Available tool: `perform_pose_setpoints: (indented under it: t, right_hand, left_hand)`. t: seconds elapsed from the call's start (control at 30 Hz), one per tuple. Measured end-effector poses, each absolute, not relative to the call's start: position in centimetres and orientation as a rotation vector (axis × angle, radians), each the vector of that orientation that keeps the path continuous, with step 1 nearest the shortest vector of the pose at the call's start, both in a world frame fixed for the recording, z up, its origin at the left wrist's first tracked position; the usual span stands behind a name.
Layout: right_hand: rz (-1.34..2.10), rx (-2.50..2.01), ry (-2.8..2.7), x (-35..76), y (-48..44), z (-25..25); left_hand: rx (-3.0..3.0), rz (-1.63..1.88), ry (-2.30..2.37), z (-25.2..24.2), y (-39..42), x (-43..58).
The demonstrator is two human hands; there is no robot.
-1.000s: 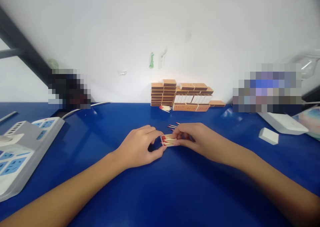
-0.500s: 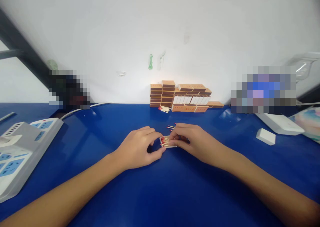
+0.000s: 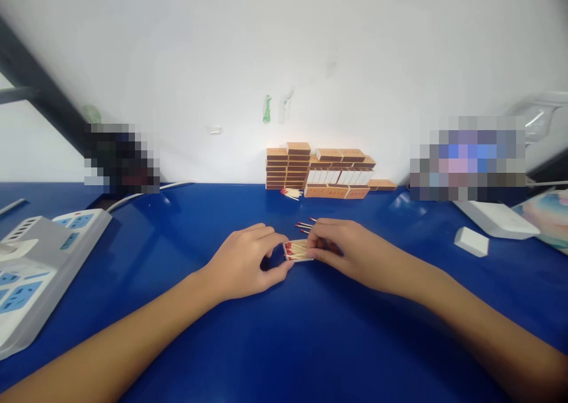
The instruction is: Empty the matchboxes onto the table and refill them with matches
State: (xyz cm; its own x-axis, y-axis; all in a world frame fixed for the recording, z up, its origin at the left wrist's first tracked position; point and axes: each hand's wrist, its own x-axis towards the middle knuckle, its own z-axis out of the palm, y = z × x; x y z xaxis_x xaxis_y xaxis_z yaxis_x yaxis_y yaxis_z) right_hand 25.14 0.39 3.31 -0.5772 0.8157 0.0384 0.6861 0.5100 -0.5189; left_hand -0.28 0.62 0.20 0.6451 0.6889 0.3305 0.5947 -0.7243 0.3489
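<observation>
A small open matchbox tray (image 3: 298, 251) filled with red-tipped matches lies on the blue table (image 3: 284, 344) between my hands. My left hand (image 3: 246, 261) curls at the tray's left end, thumb and fingers touching it. My right hand (image 3: 341, 246) is closed over the tray's right end, fingers pressing on the matches. A few loose matches (image 3: 305, 224) lie just beyond the tray.
Stacks of brown and white matchboxes (image 3: 323, 169) stand against the white wall, with a small heap of matches (image 3: 291, 193) in front. A grey power strip (image 3: 39, 261) lies at the left. A small white box (image 3: 471, 241) and a white device (image 3: 499, 219) sit at the right.
My right hand's fingers shifted slightly over the matches in the tray; the left hand stayed in place.
</observation>
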Motion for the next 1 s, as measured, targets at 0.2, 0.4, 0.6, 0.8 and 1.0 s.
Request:
perform_pose_setpoints:
  t: [0.2, 0.4, 0.6, 0.8, 1.0]
  right_hand:
    - [0.585, -1.303, -2.531, 25.0, 0.3, 2.6]
    - [0.575, -1.327, -2.498, 25.3, 0.1, 2.9]
    - [0.625, -1.316, -2.533, 25.9, 0.3, 2.7]
    - [0.608, -1.295, -2.538, 26.2, 0.6, 2.5]
    - [0.56, -1.263, -2.523, 25.6, 0.4, 2.5]
  left_hand:
    - [2.66, 0.669, 1.045, 0.2, 0.7, -0.2]
    - [2.666, 0.655, 1.051, 0.3, 0.7, -0.2]
    - [2.682, 0.671, 1.044, 0.3, 0.8, -0.2]
    - [2.672, 0.666, 1.05, 0.2, 0.7, -0.2]
    - [2.669, 0.657, 1.057, 0.4, 0.6, -0.2]
